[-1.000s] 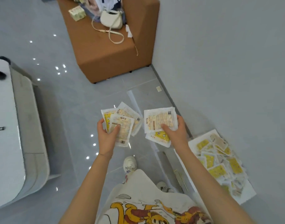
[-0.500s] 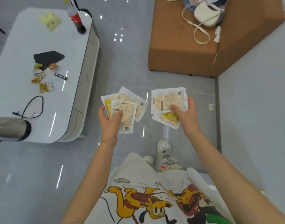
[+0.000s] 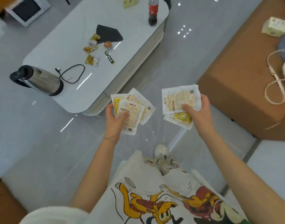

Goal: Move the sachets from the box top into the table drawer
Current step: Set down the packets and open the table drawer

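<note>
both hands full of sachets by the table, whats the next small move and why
Probably slide the sachets in the right hand onto the fan in the left hand. Both hands grip sachets, and the drawer front at the near end of the table looks shut, so one hand likely needs freeing to pull it.

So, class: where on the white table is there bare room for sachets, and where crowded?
Bare: the white table's near end, between the steel kettle, the black cable and the rounded edge. Crowded: mid-table, around torn yellow wrappers.
</note>
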Tool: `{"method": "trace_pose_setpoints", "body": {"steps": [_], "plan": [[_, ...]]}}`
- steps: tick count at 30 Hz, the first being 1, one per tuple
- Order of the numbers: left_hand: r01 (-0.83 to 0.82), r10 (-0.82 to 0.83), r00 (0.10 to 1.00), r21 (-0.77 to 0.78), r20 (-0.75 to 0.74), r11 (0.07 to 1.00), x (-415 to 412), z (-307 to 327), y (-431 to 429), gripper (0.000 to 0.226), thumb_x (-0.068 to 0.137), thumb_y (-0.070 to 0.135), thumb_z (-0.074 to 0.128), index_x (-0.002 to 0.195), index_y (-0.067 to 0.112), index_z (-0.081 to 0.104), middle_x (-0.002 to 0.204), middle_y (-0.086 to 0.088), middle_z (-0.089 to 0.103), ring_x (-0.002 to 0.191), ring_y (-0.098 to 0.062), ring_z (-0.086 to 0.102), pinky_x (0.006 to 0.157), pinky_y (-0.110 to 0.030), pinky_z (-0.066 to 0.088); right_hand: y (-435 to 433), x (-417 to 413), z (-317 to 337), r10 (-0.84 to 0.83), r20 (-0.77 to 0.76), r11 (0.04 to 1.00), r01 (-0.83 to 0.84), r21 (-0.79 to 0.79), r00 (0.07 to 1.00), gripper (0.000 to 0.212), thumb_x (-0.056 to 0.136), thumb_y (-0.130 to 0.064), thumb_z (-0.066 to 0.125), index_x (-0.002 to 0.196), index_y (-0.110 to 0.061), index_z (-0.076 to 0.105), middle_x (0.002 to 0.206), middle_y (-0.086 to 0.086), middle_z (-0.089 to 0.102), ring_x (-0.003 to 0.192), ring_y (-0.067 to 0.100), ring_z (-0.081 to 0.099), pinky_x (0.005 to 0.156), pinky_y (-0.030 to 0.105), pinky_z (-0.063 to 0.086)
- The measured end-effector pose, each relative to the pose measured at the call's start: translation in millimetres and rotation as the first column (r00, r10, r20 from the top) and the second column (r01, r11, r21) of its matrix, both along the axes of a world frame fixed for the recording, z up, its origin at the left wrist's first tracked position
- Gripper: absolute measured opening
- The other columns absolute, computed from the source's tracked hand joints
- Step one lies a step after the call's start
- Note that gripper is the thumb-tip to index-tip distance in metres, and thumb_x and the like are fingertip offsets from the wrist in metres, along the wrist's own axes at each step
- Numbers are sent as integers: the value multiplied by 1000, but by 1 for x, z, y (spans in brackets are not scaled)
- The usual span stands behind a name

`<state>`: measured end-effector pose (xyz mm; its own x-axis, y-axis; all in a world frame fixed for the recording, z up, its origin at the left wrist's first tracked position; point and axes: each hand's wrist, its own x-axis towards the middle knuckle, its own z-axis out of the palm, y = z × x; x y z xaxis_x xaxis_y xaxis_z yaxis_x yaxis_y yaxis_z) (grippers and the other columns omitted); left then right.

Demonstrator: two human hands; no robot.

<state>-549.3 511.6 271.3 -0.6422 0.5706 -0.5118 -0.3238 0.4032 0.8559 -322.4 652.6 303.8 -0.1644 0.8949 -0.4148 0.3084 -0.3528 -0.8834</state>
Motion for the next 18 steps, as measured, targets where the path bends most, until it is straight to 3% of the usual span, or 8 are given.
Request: {"method": "trace_pose_setpoints", "body": {"steps": [3,6,11,14,18], "plan": [[-88,88,996,6,4,996,-14,-2,8,51,86,6,65,127,23,39,115,-1,63,99,-17,65,69,-22,55,40,-28,2,107,3,994,-107,10,994,46,85,-9,69,121,-15,43,103,-14,55,93,4,59,71,18,52],[-227,227,974,9,-1,974,-34,-10,14,45,86,5,65,119,26,43,118,-7,63,103,-24,65,75,-31,57,74,-64,-1,191,-16,982,-191,-6,982,46,84,-7,69,121,-18,43,107,-10,56,95,3,59,66,13,52],[-425,423,904,15,62,905,-75,-36,29,46,87,4,65,116,32,43,120,-11,63,103,-28,65,83,-41,56,124,-130,-21,277,-64,958,-281,-58,959,46,84,-9,69,120,-22,44,119,-1,59,103,12,64,71,21,54],[-533,530,841,5,107,846,-104,-56,47,47,86,4,65,121,27,43,117,-10,64,100,-26,66,82,-39,56,154,-171,-38,280,-71,953,-286,-96,957,48,84,-9,69,121,-24,43,120,0,59,105,15,64,76,28,56],[-632,632,765,-43,121,773,-140,-77,75,46,87,4,64,124,22,44,108,-4,65,91,-18,66,69,-27,57,190,-217,-58,288,-62,941,-295,-168,956,48,86,-8,67,123,-26,42,118,-4,60,103,15,65,72,26,56]]}}
